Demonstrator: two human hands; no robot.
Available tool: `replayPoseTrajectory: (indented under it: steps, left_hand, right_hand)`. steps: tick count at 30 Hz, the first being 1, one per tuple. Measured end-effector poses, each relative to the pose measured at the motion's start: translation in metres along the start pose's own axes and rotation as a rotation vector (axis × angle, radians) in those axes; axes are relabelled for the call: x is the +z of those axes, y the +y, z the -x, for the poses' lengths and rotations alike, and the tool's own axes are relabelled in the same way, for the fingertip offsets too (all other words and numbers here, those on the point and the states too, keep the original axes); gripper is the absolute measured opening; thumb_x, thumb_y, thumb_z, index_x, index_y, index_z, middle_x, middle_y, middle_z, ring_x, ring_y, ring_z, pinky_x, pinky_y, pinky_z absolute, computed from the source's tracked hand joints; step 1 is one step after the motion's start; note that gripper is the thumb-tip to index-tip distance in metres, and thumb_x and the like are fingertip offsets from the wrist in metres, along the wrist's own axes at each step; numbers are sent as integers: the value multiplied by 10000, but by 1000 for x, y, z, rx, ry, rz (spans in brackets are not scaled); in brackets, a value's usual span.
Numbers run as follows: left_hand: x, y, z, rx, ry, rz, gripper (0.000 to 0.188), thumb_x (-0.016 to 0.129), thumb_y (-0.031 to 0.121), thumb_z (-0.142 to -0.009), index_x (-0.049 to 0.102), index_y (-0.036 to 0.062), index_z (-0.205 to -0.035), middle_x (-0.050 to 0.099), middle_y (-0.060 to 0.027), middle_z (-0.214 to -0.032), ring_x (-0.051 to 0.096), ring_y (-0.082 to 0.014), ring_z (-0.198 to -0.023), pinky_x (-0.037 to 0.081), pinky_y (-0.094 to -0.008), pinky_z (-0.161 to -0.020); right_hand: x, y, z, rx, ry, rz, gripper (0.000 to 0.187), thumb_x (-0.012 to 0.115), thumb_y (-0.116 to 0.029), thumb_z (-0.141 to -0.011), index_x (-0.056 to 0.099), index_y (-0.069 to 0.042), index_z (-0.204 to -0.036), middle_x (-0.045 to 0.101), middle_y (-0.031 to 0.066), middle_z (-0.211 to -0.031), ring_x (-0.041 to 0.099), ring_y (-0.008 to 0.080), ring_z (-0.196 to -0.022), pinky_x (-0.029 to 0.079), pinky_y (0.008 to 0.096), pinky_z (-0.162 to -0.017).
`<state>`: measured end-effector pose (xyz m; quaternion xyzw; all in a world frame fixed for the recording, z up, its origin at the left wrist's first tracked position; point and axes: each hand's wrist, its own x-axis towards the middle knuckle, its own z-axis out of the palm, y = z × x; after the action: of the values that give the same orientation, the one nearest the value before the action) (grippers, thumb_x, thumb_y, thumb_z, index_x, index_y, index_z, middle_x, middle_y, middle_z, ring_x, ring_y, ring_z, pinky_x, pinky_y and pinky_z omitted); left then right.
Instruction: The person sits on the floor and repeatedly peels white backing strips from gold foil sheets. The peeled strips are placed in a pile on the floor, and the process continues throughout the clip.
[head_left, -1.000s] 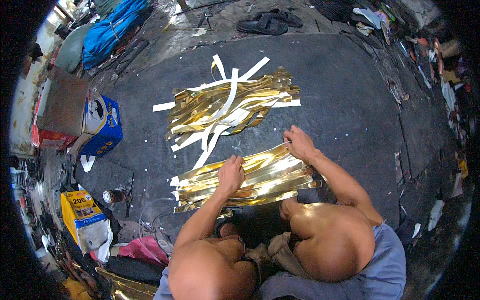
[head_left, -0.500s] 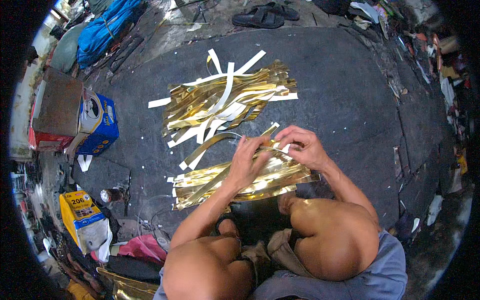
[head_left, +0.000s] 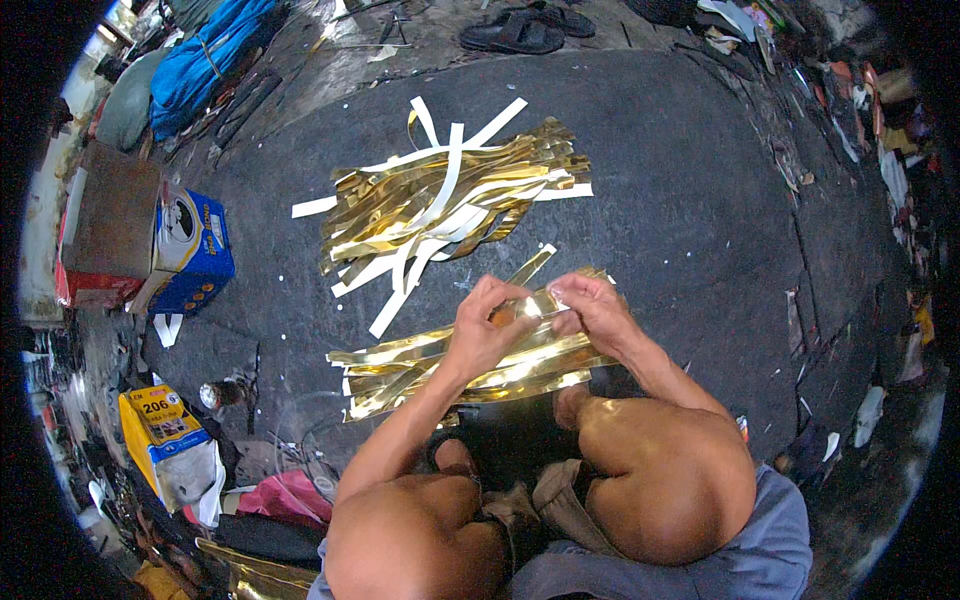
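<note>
My left hand (head_left: 485,325) is above the near bundle of shiny gold strips (head_left: 410,375), its thumb and forefinger curled around to the edge of a gold strip (head_left: 546,303). My right hand (head_left: 600,312) pinches that strip from the other side, close to the left fingertips. Both hands are slightly blurred, and the exact finger contact is partly hidden. Beneath them the near bundle lies crosswise, with white-backed ends at its left. Farther away is a looser pile of gold strips (head_left: 375,205) with several white strips (head_left: 453,180) across it.
Dark matting (head_left: 690,200) covers the floor. At the left stand a blue-and-white carton (head_left: 205,245) and a yellow-and-blue package (head_left: 160,425). Black sandals (head_left: 512,35) and a blue cloth bundle (head_left: 205,70) lie at the far side. My bent knees (head_left: 670,470) are close behind the near bundle.
The long curved gold strip that trailed left from my left hand has gone from beside the far pile. Both hands have shifted slightly, and a gold strip's end now shows at the near bundle's left.
</note>
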<state>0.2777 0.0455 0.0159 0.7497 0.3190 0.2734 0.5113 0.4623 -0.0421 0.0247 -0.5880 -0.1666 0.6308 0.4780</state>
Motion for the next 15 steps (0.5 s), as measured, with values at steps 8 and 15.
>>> replayPoseTrajectory:
  steps: [8,15]
  left_hand:
    - [9,7,21,-443,-155,12,314,623,274,-921,595,1,-768,578,-36,-667,489,-115,-659,415,-305,-634]
    - [2,15,20,-308,-167,266,341,517,266,-1002,573,-18,-821,537,-18,-671,462,-92,-655,409,-296,-588]
  right_hand:
    - [24,29,-1,53,-141,-39,135,605,-218,-943,600,-91,-899,577,-62,-762,515,15,-625,416,183,-536]
    - [30,2,1,36,-302,-60,197,542,-272,-979,589,-92,-915,591,-52,-821,535,28,-726,429,216,-653]
